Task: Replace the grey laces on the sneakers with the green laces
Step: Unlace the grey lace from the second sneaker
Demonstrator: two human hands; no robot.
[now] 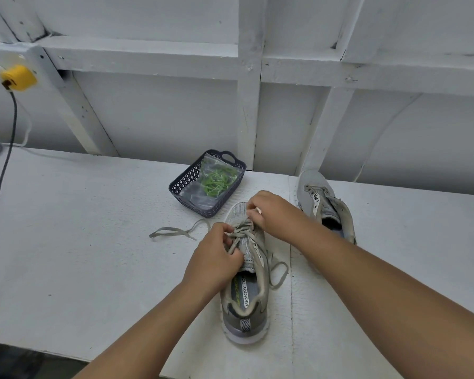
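From the head view I record a grey sneaker (pixel 244 294) standing upright on the white table (pixel 80 242), heel toward me and toe pointing away, still threaded with its grey lace (pixel 242 235). My left hand (pixel 216 258) sits on the left flank of the tongue with fingers curled, pinching a crossing of that lace near the middle eyelets. My right hand (pixel 268 212) is over the toe end of the lacing with fingers bent inward; they appear to grip the lace at the lowest eyelets, though the exact contact is hidden beneath the knuckles. One loose end of the lace trails off to the left across the table surface, and another loop lies on the right side of the shoe beside the collar. A second sneaker (pixel 326 206) lies to the right and further back, well apart from the hands; I see open eyelets on it and no lace that I can make out. Behind the first shoe, just beyond its toe, a dark plastic basket (pixel 184 184) holds a clear bag (pixel 203 187) containing the green laces (pixel 216 181). At far left a yellow plug (pixel 18 77) sits on the white wall with a dark cable (pixel 4 165) hanging down.
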